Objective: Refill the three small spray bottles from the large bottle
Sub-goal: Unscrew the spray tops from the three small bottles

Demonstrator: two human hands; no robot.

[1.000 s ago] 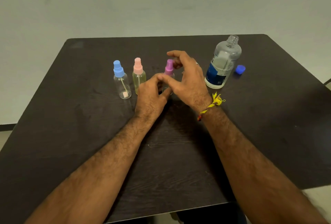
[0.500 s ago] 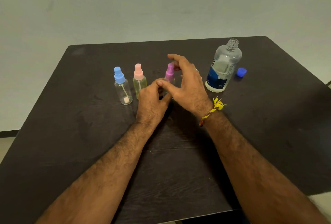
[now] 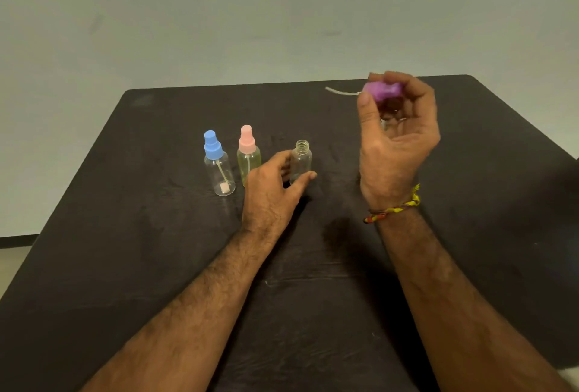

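The left hand (image 3: 275,191) grips the uncapped bottle (image 3: 300,161) upright on the table (image 3: 156,235); the raised right hand (image 3: 396,138), palm seemingly toward the camera, pinches the purple spray head (image 3: 383,91)

Both forearms are bare and hairy, with no sleeves in view. The right wrist wears a thread band (image 3: 392,209): braided cord, mostly yellow, with short stretches of red, orange and a darker strand, and a frayed yellow tuft sticking up at its outer end. The left hand (image 3: 272,193) and right hand (image 3: 395,141) are ungloved. The left wrist is bare.
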